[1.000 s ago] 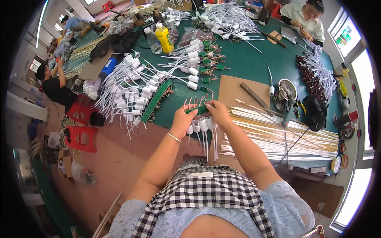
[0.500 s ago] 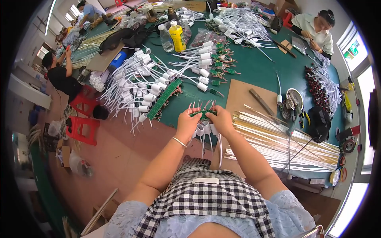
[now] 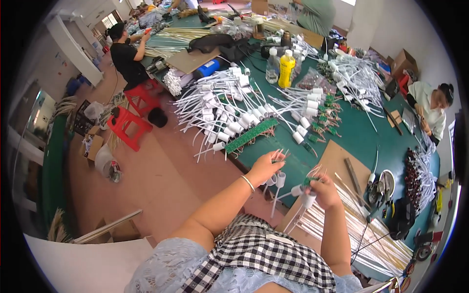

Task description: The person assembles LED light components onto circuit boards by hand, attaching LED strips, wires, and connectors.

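Observation:
My left hand [image 3: 264, 167] is closed on a small circuit board piece, mostly hidden by the fingers. White cylindrical sockets [image 3: 280, 179] with white cables hang below it, and thin wires poke up above the fingers. Apart from it, to the right, my right hand [image 3: 326, 191] pinches another green circuit board piece [image 3: 307, 182], also with white sockets [image 3: 308, 199] and fine wires. Both hands are in front of the table's near edge. Beyond them lies a long green circuit board strip [image 3: 251, 135] joined to a row of white sockets.
A heap of white-cabled sockets [image 3: 207, 110] covers the table's left part. Smaller board pieces [image 3: 325, 119] lie right of it. A yellow bottle [image 3: 286, 68] and a clear bottle [image 3: 272, 67] stand behind. Long pale strips [image 3: 342, 229] lie right. Co-workers sit at right and left.
The circuit board held between both hands is now in two pieces, one in each hand. My hands have drawn apart. The view has turned to the left.

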Available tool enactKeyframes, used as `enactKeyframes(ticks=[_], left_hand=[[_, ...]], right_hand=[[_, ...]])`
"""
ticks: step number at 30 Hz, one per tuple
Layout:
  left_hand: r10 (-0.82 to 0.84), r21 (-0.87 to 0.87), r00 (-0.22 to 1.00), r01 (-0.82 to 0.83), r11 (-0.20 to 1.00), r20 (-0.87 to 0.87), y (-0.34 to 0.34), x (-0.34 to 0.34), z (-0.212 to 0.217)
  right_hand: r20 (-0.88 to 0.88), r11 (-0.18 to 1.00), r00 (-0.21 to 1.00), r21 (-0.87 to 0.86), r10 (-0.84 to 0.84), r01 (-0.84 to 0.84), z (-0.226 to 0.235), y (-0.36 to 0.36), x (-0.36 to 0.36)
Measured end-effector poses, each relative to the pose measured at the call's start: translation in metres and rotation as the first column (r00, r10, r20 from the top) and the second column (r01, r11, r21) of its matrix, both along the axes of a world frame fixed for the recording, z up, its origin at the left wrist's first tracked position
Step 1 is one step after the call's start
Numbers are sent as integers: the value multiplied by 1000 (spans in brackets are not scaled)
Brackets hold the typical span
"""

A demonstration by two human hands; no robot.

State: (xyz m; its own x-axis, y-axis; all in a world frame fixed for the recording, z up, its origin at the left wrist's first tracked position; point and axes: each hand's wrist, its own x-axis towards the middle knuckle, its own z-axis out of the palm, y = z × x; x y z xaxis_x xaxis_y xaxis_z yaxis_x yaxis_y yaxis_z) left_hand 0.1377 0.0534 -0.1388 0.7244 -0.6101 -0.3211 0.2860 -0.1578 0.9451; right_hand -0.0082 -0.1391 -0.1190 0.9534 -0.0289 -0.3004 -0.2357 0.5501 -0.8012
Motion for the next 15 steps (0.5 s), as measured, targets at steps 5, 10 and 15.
enactKeyframes(ticks=[5, 10, 15], left_hand=[[-131, 21, 953, 131, 991, 274, -37, -3, 18], [-273, 266, 693, 121, 956, 667, -73, 32, -18], [-396, -221, 900, 355, 908, -181, -78, -17, 18]], right_hand=[[59, 997, 998, 76, -35, 30, 8, 13, 7], [13, 979, 993, 173, -114, 110, -11, 14, 13], [-12, 975, 988, 165, -152, 152, -20, 0, 5]])
